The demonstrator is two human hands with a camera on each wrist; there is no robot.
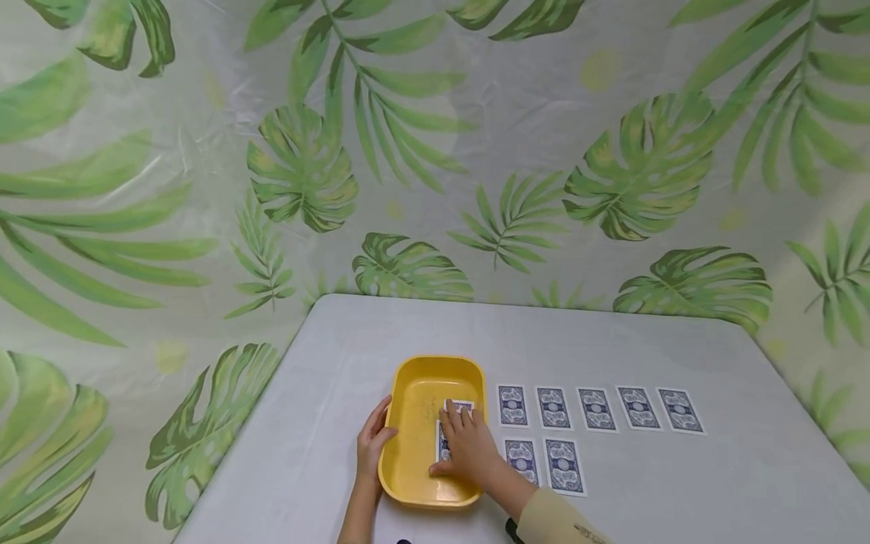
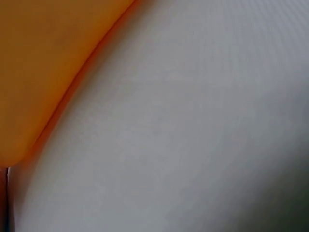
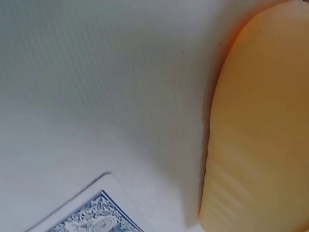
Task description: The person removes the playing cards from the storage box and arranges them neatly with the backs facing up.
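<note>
Right now, covering blue-backed playing cards (image 1: 442, 446) in the yellow tray's (image 1: 411, 453) right half with the right hand (image 1: 470, 446), splayed wide, apparently pinching nothing. Peeking out leftward, with a long edge set near to far; well apart from the left hand (image 1: 371, 442), gripping the left rim.

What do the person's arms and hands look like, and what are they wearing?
Both the left hand and right hand have no gloves. The left forearm is bare. The right arm has a pale yellow sleeve with a small dark marking. Something black shows beside it, too hidden to name.
</note>
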